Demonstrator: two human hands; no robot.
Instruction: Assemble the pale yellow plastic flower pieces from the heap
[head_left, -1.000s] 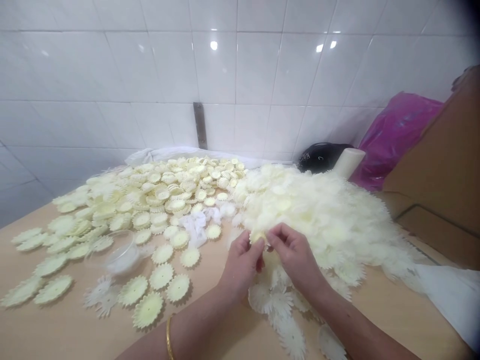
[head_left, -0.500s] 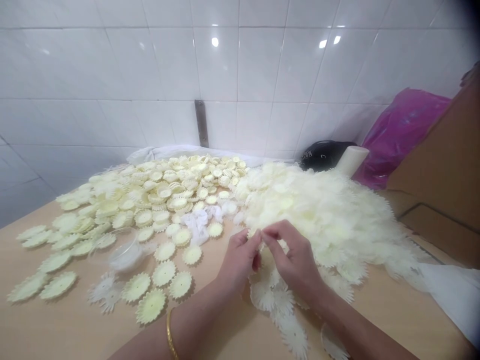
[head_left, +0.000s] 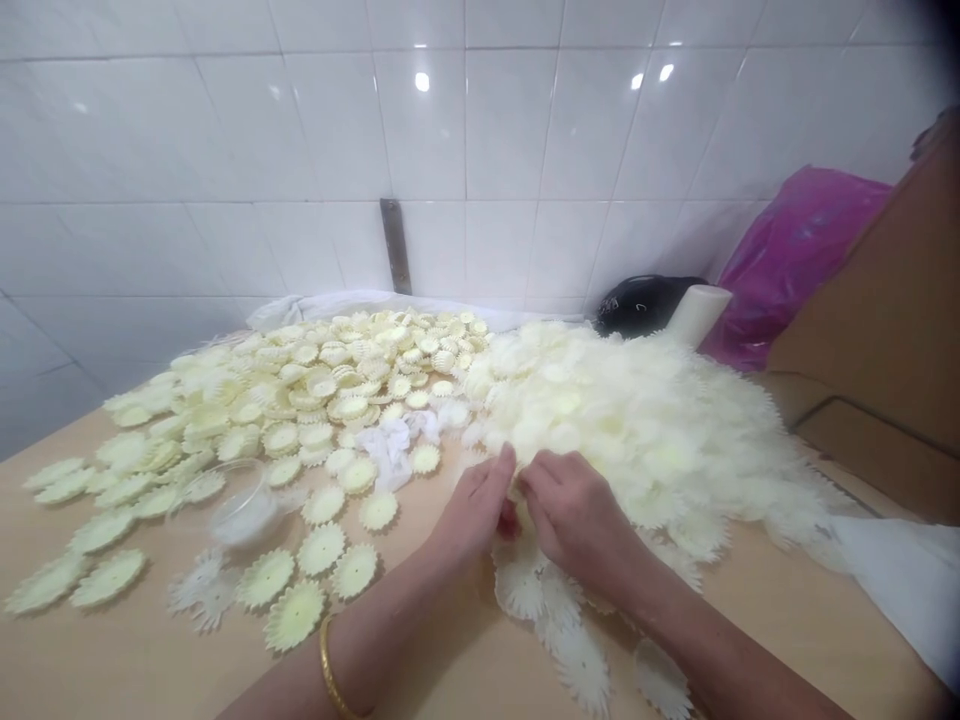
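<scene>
My left hand (head_left: 480,500) and my right hand (head_left: 574,505) are close together over the table, fingers curled and pinched toward each other. Whatever is between the fingertips is hidden by the hands. Just behind them rises a loose heap of thin, translucent, pale discs with toothed edges (head_left: 637,430). Several of these spill below my right hand, such as a petal-edged disc (head_left: 581,665). To the left lies a large spread of firmer, pale yellow toothed discs (head_left: 300,400), some single, like the yellowish disc (head_left: 295,615).
A clear plastic bowl (head_left: 244,505) with white contents stands at left. Crumpled white tissue (head_left: 388,450) lies mid-table. Behind the heap are a white roll (head_left: 697,315), a black bag (head_left: 645,305) and a magenta plastic bag (head_left: 802,260). A cardboard box (head_left: 885,330) borders the right side.
My right hand has turned so its knuckles face up more, and my left thumb now points upward. The whole view has shifted slightly. The discs lie as before.
</scene>
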